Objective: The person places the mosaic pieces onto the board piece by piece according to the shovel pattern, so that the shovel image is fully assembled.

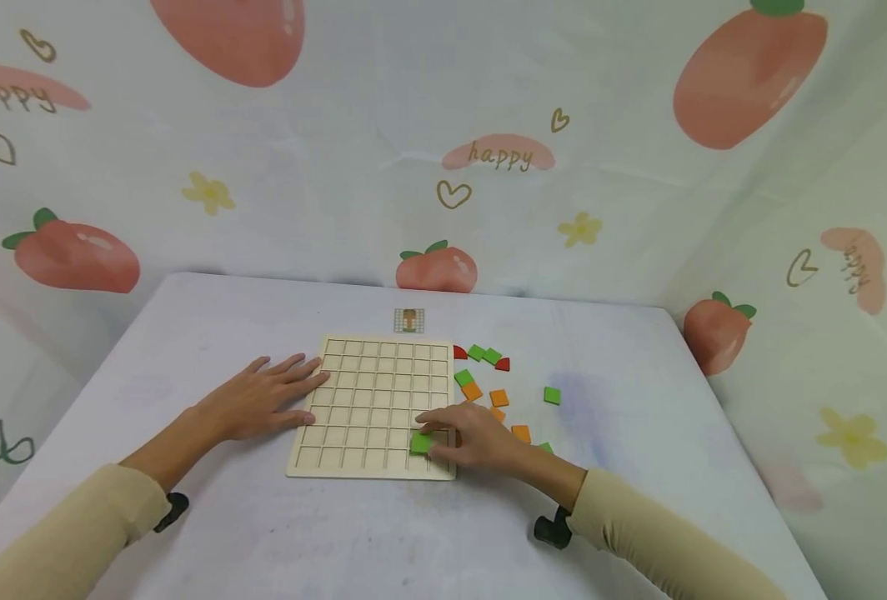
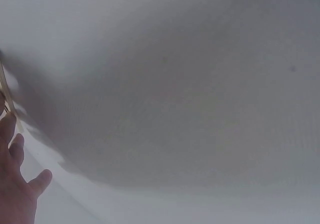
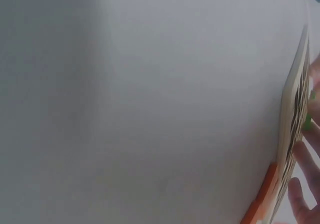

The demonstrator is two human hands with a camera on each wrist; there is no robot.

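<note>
A pale wooden grid board [image 1: 368, 400] lies flat on the table. My left hand [image 1: 267, 402] is spread out at its left edge, the fingertips touching the rim; in the left wrist view the same hand [image 2: 20, 179] shows at the lower left. Over the board's lower right part, my right hand [image 1: 473, 435] pinches a green square tile [image 1: 420, 442] between thumb and fingers. The right wrist view catches these fingers [image 3: 306, 159] and a sliver of green at the right edge. Whether the tile touches the board I cannot tell.
Right of the board lie loose orange tiles [image 1: 498, 398], green tiles [image 1: 552, 396] and red quarter-round pieces [image 1: 503, 364]. Some are partly hidden by the right hand. A small pattern card [image 1: 409, 321] lies behind the board. A printed cloth [image 1: 338, 167] hangs behind the table.
</note>
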